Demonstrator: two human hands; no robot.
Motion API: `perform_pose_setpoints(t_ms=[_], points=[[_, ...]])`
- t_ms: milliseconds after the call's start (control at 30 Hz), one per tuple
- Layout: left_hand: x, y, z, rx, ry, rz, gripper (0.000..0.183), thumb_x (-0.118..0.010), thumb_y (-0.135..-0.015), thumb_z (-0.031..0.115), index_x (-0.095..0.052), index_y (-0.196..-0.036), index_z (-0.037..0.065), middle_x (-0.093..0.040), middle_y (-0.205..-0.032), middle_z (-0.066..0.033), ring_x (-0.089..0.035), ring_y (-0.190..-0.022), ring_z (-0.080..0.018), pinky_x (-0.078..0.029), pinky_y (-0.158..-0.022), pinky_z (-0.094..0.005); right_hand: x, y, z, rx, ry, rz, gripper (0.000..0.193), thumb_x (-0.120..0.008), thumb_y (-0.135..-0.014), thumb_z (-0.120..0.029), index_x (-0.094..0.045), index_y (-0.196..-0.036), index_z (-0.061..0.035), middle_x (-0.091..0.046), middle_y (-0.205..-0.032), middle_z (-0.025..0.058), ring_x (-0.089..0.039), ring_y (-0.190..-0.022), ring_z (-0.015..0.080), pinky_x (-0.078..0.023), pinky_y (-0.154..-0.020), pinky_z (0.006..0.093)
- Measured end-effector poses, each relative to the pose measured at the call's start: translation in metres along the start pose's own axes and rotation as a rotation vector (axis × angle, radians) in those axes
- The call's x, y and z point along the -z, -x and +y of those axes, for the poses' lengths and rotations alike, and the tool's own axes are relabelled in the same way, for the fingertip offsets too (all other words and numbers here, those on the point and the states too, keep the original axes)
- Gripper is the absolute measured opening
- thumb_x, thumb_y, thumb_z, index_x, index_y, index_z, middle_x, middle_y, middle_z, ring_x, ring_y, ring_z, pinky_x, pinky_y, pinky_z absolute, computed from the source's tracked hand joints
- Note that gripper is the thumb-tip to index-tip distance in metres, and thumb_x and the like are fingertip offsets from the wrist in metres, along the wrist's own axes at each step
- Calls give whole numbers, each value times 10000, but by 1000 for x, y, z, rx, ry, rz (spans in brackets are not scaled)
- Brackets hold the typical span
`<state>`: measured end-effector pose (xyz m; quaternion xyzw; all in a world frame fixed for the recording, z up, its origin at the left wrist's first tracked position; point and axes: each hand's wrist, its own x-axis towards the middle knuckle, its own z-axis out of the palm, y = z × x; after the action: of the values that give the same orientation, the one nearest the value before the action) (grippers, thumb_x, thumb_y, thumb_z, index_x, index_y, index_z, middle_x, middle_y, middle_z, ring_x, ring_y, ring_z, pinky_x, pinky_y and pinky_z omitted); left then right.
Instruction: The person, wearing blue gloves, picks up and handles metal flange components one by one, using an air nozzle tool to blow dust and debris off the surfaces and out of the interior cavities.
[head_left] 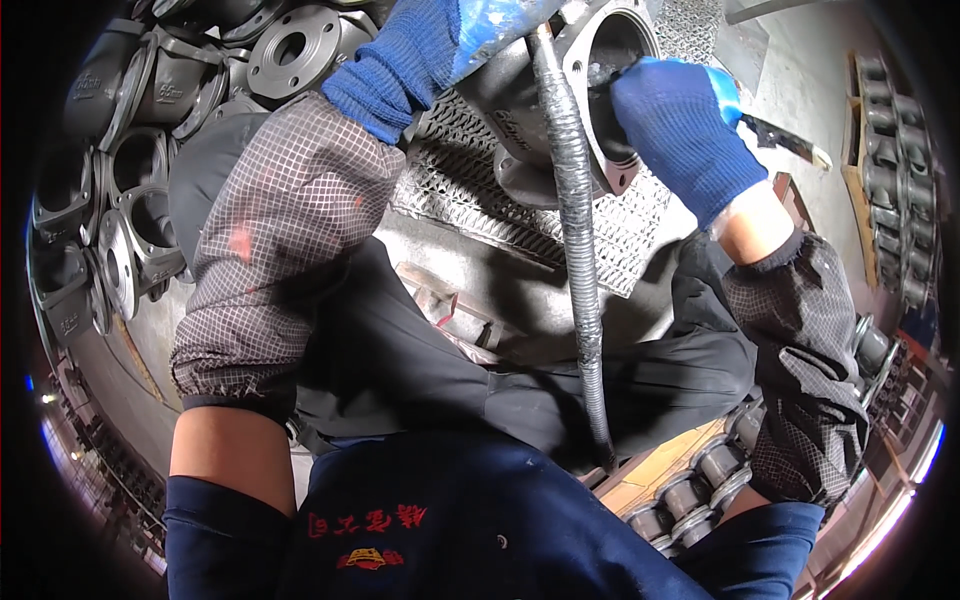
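A grey metal flanged valve body (520, 110) rests on a perforated metal mat (480, 215) between my legs, its round opening facing right. My left hand (490, 28), in a blue knit glove with a lighter coated palm, is at the casting's upper left; its fingers run out of the top edge. My right hand (675, 115), in a matching glove, is closed at the casting's opening. A dark stick-like tool (780, 137) with a pale tip sticks out behind that hand; its other end is hidden. A ribbed, silver-wrapped hose (575, 200) crosses in front of the casting.
Grey flanged castings (150, 200) are piled at the left. More small castings (895, 180) stand in rows on a wooden pallet (858, 170) at the far right. Others (690, 500) sit by a wooden board (655, 470) at lower right. The hose runs down across my leg.
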<state>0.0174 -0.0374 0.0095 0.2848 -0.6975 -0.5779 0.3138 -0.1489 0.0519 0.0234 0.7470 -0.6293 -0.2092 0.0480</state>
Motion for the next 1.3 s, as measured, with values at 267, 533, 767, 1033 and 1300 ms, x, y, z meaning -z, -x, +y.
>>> perform_pose_setpoints(t_ms=[267,533,767,1033,1300], points=[[4,3,0,-56,-1,16,293,-537,-911,287,-613,-926,5,-597,-741,-37,-557,-672,-110,-458,-598,-250,5,-5,8,43,6,-10,65,-649,-699,-76,-659,-761,-61,-640,-744,127,-653,-708,273,-525,-624,357],[8,6,2,-33,-33,24,291,-536,-911,283,-615,-935,4,-602,-748,-40,-561,-677,-113,-461,-601,-252,-10,7,30,172,71,140,243,-579,-727,-34,-648,-955,-84,-621,-781,104,-636,-744,255,-518,-613,365],[4,3,3,-37,-26,16,290,-535,-911,279,-617,-942,3,-606,-754,-42,-565,-681,-116,-464,-604,-253,-26,22,20,59,182,251,116,-560,-794,-119,-653,-860,-140,-617,-718,44,-629,-675,211,-490,-522,341],[8,7,4,-25,-52,30,289,-534,-911,275,-619,-950,2,-611,-760,-45,-570,-686,-118,-467,-607,-254,-20,19,15,58,202,104,127,-570,-785,-129,-651,-882,-130,-632,-759,67,-644,-687,208,-506,-526,340],[7,5,4,-28,-66,22,287,-532,-911,271,-620,-958,1,-615,-767,-47,-575,-691,-121,-469,-610,-255,-15,9,36,98,0,189,227,-537,-787,-48,-642,-980,-102,-628,-784,114,-645,-714,256,-524,-609,362]])
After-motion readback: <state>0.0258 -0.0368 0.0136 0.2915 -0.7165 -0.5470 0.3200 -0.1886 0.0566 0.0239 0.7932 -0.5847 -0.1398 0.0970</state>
